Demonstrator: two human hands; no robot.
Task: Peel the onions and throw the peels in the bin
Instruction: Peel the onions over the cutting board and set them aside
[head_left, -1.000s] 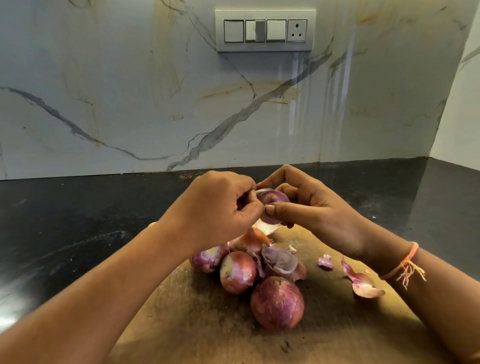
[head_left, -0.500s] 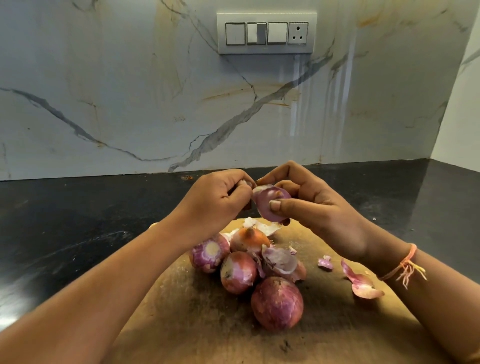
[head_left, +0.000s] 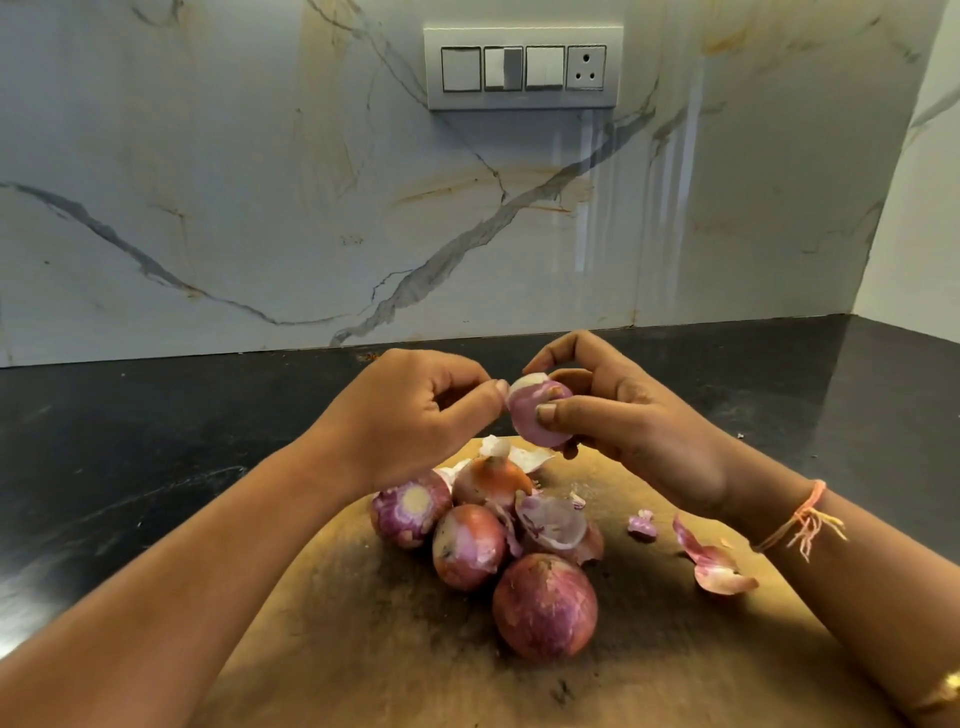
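Small purple part-peeled onion (head_left: 535, 418), held above the brown wooden board (head_left: 363, 649) on the black worktop (head_left: 130, 441): right hand (head_left: 628, 421) grip curled round it, left hand (head_left: 410, 415) grip pinching its pale loose skin flap (head_left: 519, 385); reddish unpeeled onions (head_left: 544, 605) heaped on the board.

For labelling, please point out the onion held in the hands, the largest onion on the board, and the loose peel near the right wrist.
held onion (head_left: 523, 418), head view, its purple front face.
largest onion (head_left: 544, 605), head view, middle of its skin.
loose peel (head_left: 721, 578), head view, its pale lower end.
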